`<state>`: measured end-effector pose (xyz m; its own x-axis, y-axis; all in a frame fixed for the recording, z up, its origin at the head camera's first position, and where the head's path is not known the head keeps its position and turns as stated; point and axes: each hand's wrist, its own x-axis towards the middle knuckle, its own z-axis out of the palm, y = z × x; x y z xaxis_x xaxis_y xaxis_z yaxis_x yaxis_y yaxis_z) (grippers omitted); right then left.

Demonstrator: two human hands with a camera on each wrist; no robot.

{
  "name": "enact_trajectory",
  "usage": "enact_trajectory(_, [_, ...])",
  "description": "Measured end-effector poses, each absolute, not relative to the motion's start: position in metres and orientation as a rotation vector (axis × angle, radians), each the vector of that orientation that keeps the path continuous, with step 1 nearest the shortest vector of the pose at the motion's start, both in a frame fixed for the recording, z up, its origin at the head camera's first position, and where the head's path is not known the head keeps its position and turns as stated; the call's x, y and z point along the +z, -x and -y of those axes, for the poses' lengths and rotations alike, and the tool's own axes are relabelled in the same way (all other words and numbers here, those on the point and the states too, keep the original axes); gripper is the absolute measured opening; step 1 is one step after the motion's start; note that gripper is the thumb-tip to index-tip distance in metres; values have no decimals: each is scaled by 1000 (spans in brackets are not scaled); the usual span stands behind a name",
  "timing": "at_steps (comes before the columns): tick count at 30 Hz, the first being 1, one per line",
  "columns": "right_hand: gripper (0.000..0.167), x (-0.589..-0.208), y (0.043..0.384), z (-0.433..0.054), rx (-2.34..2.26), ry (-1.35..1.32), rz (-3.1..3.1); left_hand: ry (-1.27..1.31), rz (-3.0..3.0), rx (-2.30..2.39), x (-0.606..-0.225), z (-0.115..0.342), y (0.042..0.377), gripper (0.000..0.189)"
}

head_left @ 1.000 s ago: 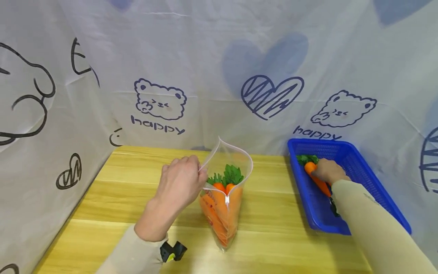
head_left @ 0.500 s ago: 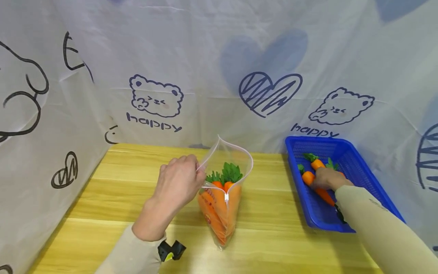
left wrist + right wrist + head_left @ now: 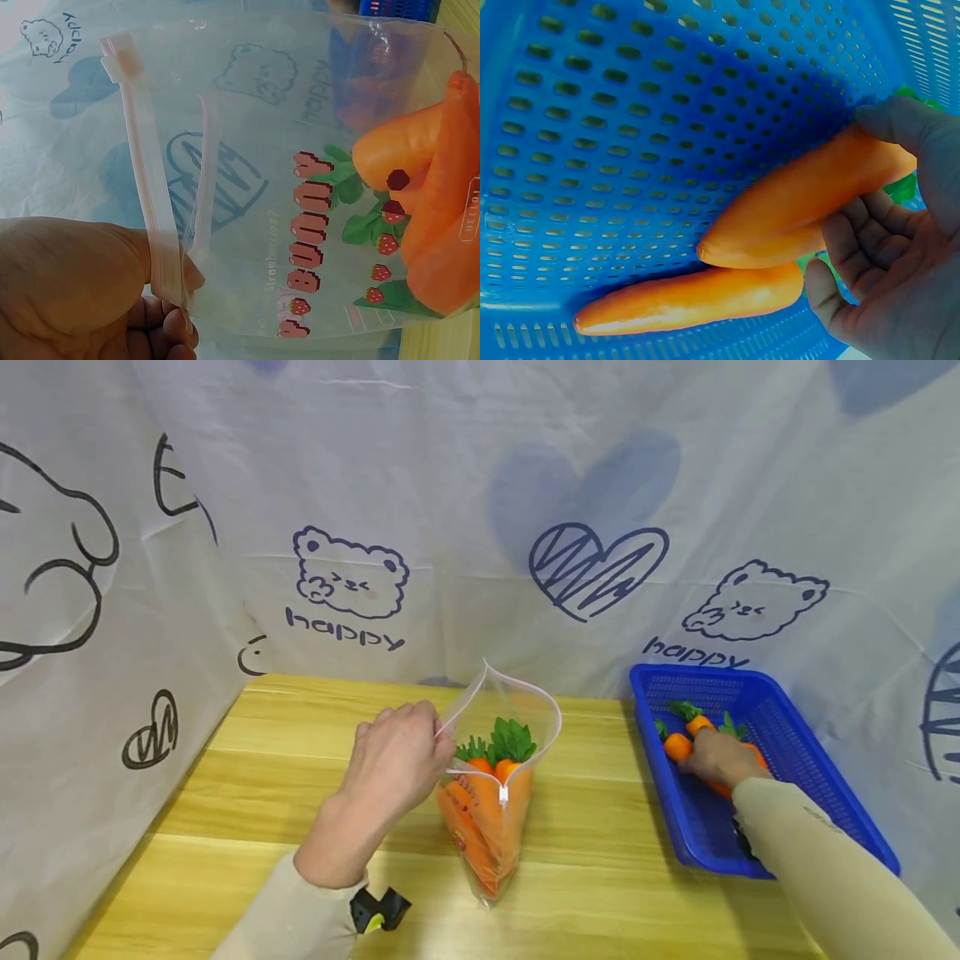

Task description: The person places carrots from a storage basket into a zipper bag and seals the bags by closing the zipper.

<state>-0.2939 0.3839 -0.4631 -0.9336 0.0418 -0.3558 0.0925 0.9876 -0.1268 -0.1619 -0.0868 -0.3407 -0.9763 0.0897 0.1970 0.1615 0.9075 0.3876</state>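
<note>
Left grip [image 3: 397, 747] pinching the edge of an open-mouthed clear bag [image 3: 517, 827] of carrots, centre of frame, on the worktop [image 3: 600, 877]; right grip [image 3: 720, 756] curled round a carrot [image 3: 802, 195] in the blue basket [image 3: 831, 768], right of frame.

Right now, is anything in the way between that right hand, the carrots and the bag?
The right hand grips a carrot. Only the blue basket's left wall visibly stands between it and the open bag.
</note>
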Motion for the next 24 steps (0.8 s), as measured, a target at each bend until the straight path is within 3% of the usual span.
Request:
enact_trajectory(4, [73,-464,295,-392,-187,-138,-2868,202,2898,-611,-340,84,163,14])
enact_trajectory(11, [74,-449,291,-391,-155,-125,-3073,180,2914,-643,-341,85,162,12])
enact_trajectory(24, [56,-393,253,-340,-126,9,-3307,203,2893,-655,-342,82,162,16])
